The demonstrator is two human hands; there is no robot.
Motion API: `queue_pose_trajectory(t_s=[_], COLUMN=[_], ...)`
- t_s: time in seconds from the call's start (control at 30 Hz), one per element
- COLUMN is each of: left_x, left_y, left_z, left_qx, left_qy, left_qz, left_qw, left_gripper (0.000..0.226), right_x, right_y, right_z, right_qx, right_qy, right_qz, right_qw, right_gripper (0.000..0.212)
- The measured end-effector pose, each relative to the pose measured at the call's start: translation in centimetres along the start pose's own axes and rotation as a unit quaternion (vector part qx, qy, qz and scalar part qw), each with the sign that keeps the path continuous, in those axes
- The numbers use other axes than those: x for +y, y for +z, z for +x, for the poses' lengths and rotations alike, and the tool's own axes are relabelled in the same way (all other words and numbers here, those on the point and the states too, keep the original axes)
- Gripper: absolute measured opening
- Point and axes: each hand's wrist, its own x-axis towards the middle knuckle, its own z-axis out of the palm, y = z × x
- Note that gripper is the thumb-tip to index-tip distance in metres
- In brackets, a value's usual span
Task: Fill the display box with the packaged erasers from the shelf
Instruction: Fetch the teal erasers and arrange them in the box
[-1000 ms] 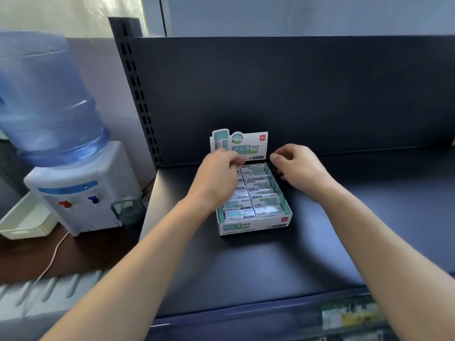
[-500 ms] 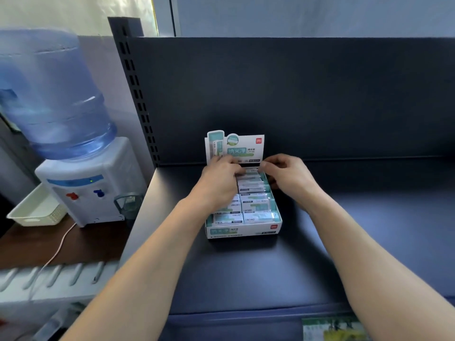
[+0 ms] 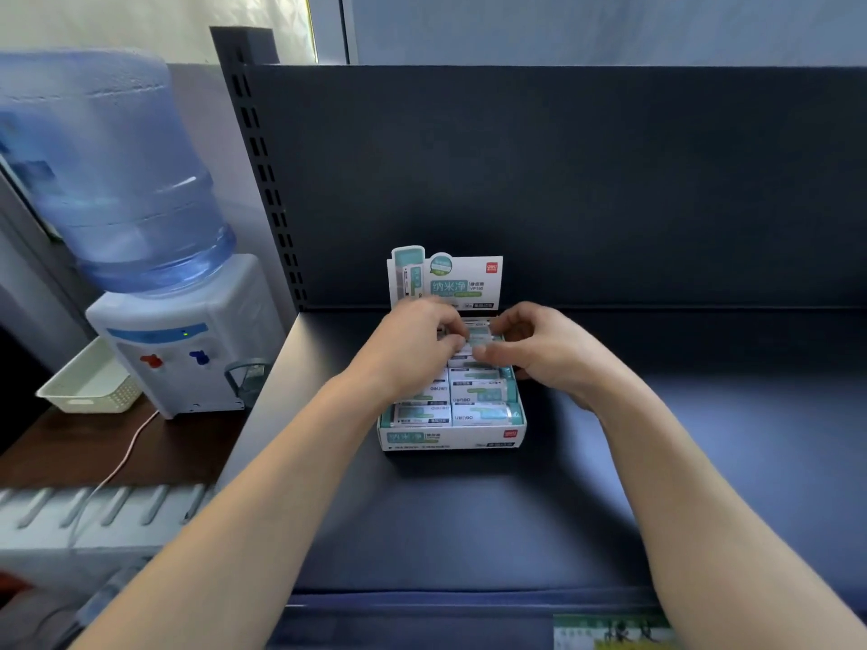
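Observation:
A white and teal display box [image 3: 450, 441] stands on the dark shelf [image 3: 469, 518], its printed header card [image 3: 445, 281] upright at the back. Two rows of packaged erasers [image 3: 478, 396] lie inside. My left hand [image 3: 413, 349] and my right hand [image 3: 539, 349] are both over the box's far end, fingers pinched on one packaged eraser [image 3: 479, 335] between them. My hands hide the rear rows.
A water dispenser [image 3: 183, 349] with a blue bottle [image 3: 108, 171] stands left of the shelf on a brown table, beside a cream basket [image 3: 89, 387]. The perforated shelf upright [image 3: 262, 171] rises at the back left. A label strip [image 3: 610, 633] runs along the shelf's front edge.
Both hands have closed in from either side of the box's back end to meet over it, pinching one eraser. The camera has shifted slightly, so the box sits more central.

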Motion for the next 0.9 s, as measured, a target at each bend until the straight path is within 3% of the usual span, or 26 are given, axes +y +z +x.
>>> queue_pose_trajectory(t_s=[0.17,0.33,0.5,0.73,0.9], left_x=[0.2,0.1,0.0,0.3,0.3], left_y=[0.6,0.7,0.9,1.2,1.4], left_z=[0.2,0.3,0.6,1.6,1.8], left_qx=[0.041,0.047,0.03,0.046,0.018], left_qy=[-0.018,-0.026,-0.011,0.007,0.019], left_qz=[-0.015,-0.014,0.042,0.085,0.136], left_qw=[0.999,0.998,0.999,0.995,0.99], left_gripper=[0.017,0.022,0.03,0.034,0.033], right_x=[0.1,0.2,0.2,0.4,0.4], right_y=[0.6,0.5,0.3,0.6,0.6], right_z=[-0.1,0.0,0.1,0.2,0.2], right_qx=[0.065,0.082,0.127,0.13,0.123], right_qy=[-0.053,-0.052,-0.065,-0.076,-0.077], right_qz=[-0.019,-0.013,0.012,-0.016,-0.031], right_qw=[0.996,0.995,0.99,0.988,0.989], right_gripper=[0.019,0.008,0.012,0.019,0.021])
